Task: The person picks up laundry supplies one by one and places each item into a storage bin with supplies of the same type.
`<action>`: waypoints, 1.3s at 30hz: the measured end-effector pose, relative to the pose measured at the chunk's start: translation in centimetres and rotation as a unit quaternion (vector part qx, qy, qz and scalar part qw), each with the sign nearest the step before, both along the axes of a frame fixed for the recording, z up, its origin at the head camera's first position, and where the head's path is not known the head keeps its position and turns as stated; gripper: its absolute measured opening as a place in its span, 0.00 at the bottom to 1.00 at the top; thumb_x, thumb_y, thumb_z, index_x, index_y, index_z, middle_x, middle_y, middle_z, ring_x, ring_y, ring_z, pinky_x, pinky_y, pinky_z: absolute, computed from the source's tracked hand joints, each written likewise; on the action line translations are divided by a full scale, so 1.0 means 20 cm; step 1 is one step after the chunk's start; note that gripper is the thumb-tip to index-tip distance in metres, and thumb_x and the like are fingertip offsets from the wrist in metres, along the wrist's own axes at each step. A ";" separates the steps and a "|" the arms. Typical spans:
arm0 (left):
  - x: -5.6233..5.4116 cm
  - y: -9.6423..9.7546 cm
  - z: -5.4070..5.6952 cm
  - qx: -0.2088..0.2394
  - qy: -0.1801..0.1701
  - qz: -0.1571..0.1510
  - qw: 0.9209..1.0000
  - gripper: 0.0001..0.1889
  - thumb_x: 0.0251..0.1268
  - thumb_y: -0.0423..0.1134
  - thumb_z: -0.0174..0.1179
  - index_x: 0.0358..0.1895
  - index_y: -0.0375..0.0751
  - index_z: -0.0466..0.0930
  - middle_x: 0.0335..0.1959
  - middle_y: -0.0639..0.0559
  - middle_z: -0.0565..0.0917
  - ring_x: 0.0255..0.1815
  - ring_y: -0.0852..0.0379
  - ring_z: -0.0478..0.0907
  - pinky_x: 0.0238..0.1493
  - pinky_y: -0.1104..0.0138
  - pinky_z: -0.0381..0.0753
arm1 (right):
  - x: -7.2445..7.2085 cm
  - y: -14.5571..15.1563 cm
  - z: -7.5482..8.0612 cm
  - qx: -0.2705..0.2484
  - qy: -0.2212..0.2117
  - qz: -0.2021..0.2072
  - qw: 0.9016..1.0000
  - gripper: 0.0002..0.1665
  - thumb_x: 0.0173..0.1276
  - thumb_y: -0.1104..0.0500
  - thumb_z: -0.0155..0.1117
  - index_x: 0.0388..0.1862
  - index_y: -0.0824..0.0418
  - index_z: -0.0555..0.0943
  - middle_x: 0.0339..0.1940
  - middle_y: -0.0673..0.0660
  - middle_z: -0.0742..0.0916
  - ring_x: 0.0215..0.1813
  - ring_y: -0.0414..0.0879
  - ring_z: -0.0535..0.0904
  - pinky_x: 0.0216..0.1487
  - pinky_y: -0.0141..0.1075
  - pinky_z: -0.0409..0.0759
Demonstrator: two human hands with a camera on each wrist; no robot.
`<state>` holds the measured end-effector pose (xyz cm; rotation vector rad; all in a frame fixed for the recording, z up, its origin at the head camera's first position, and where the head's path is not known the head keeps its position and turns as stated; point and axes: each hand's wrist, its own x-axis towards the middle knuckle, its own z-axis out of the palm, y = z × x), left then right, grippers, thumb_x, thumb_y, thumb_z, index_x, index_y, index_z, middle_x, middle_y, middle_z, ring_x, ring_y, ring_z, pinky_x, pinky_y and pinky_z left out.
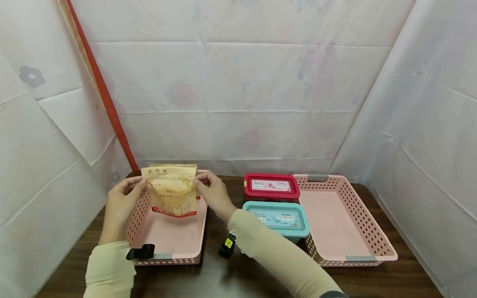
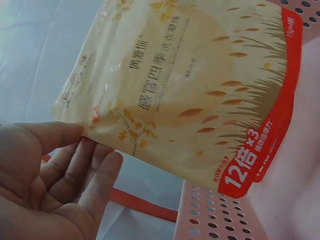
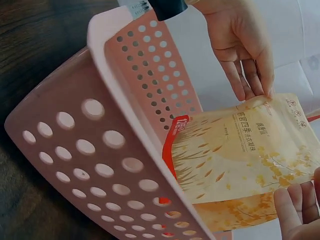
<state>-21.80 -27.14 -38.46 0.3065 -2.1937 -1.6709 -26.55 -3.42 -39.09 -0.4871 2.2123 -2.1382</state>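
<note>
A yellow stand-up pouch of laundry capsules [image 1: 171, 190] with a red bottom band is held upright over the pink basket [image 1: 167, 242] on the left. My left hand [image 1: 121, 207] pinches its left side edge between thumb and fingers. At the opposite side edge, the fingers of my right hand [image 1: 217, 196] grip it near the upper corner. A second, similar pouch [image 3: 240, 212] shows just behind the first, mostly covered by it; I cannot tell whether the hands hold it too. The printed front [image 2: 165, 85] faces the left wrist camera.
Right of centre, a red lidded box [image 1: 271, 186] and a teal lidded box [image 1: 279, 219] stand one behind the other. Against them, another pink basket [image 1: 335, 223] takes up the right side of the dark wooden table [image 1: 216, 273]. White patterned sheets [image 1: 261, 82] close off the back and sides.
</note>
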 end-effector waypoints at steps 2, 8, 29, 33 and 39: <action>0.00 -0.01 -0.01 -0.007 -0.012 -0.003 1.000 0.27 0.71 0.53 0.60 0.62 0.35 0.77 0.41 0.59 0.82 0.41 0.67 0.82 0.42 0.78 0.80 | 0.00 -0.01 -0.01 0.008 -0.002 -0.006 1.000 0.08 0.74 0.58 0.63 0.47 0.62 0.82 0.36 0.50 0.82 0.36 0.40 0.78 0.42 0.37 0.83; 0.01 -0.02 -0.02 -0.020 -0.052 -0.014 0.998 0.30 0.73 0.55 0.57 0.66 0.34 0.74 0.45 0.54 0.82 0.41 0.69 0.80 0.41 0.78 0.79 | 0.01 -0.03 -0.05 0.029 0.000 -0.020 0.999 0.08 0.74 0.56 0.63 0.47 0.59 0.82 0.37 0.49 0.82 0.37 0.39 0.76 0.38 0.31 0.77; 0.01 -0.05 -0.07 -0.074 -0.138 -0.042 0.987 0.29 0.78 0.51 0.51 0.67 0.29 0.67 0.53 0.37 0.79 0.44 0.60 0.77 0.41 0.70 0.78 | 0.01 -0.09 -0.17 0.035 -0.017 -0.045 0.998 0.06 0.72 0.57 0.64 0.43 0.59 0.82 0.35 0.48 0.81 0.36 0.39 0.75 0.38 0.31 0.77; 0.01 -0.05 -0.07 -0.063 -0.141 -0.045 0.987 0.29 0.78 0.50 0.52 0.68 0.29 0.66 0.55 0.37 0.78 0.45 0.59 0.78 0.44 0.68 0.79 | 0.01 -0.10 -0.17 0.034 -0.017 -0.049 0.998 0.07 0.72 0.57 0.65 0.43 0.59 0.82 0.35 0.48 0.82 0.37 0.39 0.75 0.38 0.31 0.77; 0.00 -0.06 -0.07 -0.063 -0.137 -0.058 0.987 0.31 0.78 0.49 0.50 0.71 0.28 0.62 0.60 0.32 0.74 0.58 0.42 0.73 0.53 0.57 0.75 | 0.00 -0.11 -0.18 0.041 -0.018 -0.046 0.998 0.07 0.72 0.57 0.65 0.43 0.59 0.82 0.35 0.48 0.81 0.37 0.39 0.75 0.38 0.32 0.77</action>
